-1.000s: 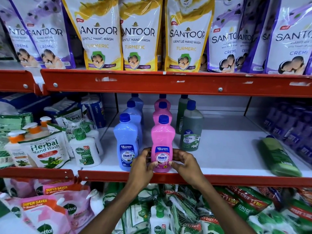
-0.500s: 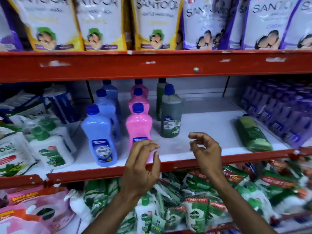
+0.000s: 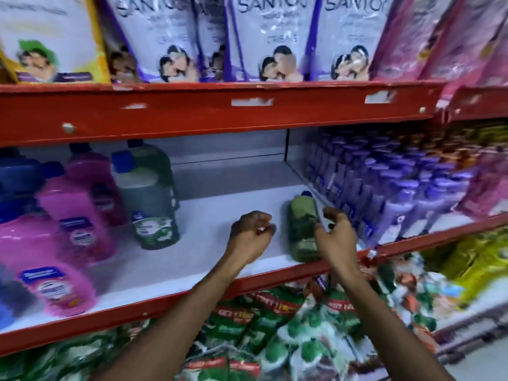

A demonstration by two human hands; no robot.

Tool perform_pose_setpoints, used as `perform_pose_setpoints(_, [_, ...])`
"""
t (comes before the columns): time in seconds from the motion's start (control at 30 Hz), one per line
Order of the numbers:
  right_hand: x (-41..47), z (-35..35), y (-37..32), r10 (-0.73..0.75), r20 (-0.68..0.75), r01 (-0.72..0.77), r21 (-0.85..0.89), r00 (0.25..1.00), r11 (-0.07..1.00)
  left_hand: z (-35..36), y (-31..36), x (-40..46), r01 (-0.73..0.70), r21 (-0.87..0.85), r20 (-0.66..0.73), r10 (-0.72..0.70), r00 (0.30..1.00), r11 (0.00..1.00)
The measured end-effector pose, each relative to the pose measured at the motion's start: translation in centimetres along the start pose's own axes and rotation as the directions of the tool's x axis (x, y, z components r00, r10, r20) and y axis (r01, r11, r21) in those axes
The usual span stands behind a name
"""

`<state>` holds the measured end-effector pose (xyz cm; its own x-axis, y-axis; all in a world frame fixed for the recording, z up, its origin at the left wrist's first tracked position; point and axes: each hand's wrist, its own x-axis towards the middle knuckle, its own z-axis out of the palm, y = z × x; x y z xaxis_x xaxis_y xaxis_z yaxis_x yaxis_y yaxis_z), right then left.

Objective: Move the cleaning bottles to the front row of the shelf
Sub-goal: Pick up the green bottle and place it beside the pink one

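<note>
The head view is blurred, so labels on the middle shelf cannot be read. On the white shelf (image 3: 220, 204) with its red front lip, a green bottle (image 3: 303, 229) lies on its side, its blue cap pointing toward the back and its base at the front edge. The left hand (image 3: 251, 237) hovers just left of this bottle, fingers curled loosely inward, holding nothing. The right hand (image 3: 334, 237) sits at the bottle's right flank with fingers bent and spread; whether it touches the bottle I cannot tell, and it has no closed grip on it. Further left stand two upright dark green bottles (image 3: 149, 204), one behind the other, then a file of pink bottles (image 3: 52, 257) reaching the front lip. Purple bottles (image 3: 384, 188) crowd the right side. Hand-wash pouches (image 3: 264, 39) stand on the shelf above.
</note>
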<state>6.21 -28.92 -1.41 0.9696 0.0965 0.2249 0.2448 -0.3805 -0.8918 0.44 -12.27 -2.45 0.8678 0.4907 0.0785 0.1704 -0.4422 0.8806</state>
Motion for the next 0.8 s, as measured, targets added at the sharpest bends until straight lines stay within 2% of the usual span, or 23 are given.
perform_pose_setpoints(0.13, [3.6, -0.3, 2.1, 0.191, 0.219, -0.160, -0.154, 0.957, 0.975, 3.5, 2.2, 3.4, 0.100, 0.017, 0.067, -0.100, 0.993, 0.995])
perform_pose_setpoints(0.2, [4.4, -0.2, 2.4, 0.255, 0.282, -0.211, -0.177, 0.925, 0.961, 4.5, 2.4, 4.4, 0.130, 0.029, 0.083, -0.132, 0.988, 0.991])
perform_pose_setpoints(0.27, [4.8, -0.3, 2.7, 0.267, 0.280, -0.229, -0.161, 0.922, 0.960, 5.2, 2.2, 5.1, 0.186, 0.003, 0.112, -0.185, 0.976, 0.983])
perform_pose_setpoints(0.4, [4.8, 0.1, 3.0, 0.299, 0.274, -0.320, 0.036, 0.914, 0.947, 5.8, 2.0, 5.1, 0.226, -0.011, 0.118, -0.224, 0.968, 0.974])
perform_pose_setpoints(0.6, [3.5, 2.0, 1.6, 0.192, 0.365, -0.307, 0.288, 0.911, 0.907, 2.1, 2.6, 2.8, 0.188, -0.226, 0.076, -0.175, 0.982, 0.956])
perform_pose_setpoints(0.67, [2.4, 3.1, 0.3, 0.165, 0.372, -0.298, 0.336, 0.914, 0.894, -0.4, 2.5, 1.7, 0.131, -0.233, 0.044, -0.124, 0.991, 0.964])
perform_pose_setpoints(0.8, [-1.3, 5.9, -3.0, 0.084, 0.397, -0.245, 0.374, 0.914, 0.895, -6.4, 1.1, -1.6, 0.100, -0.226, -0.033, -0.110, 0.993, 0.969])
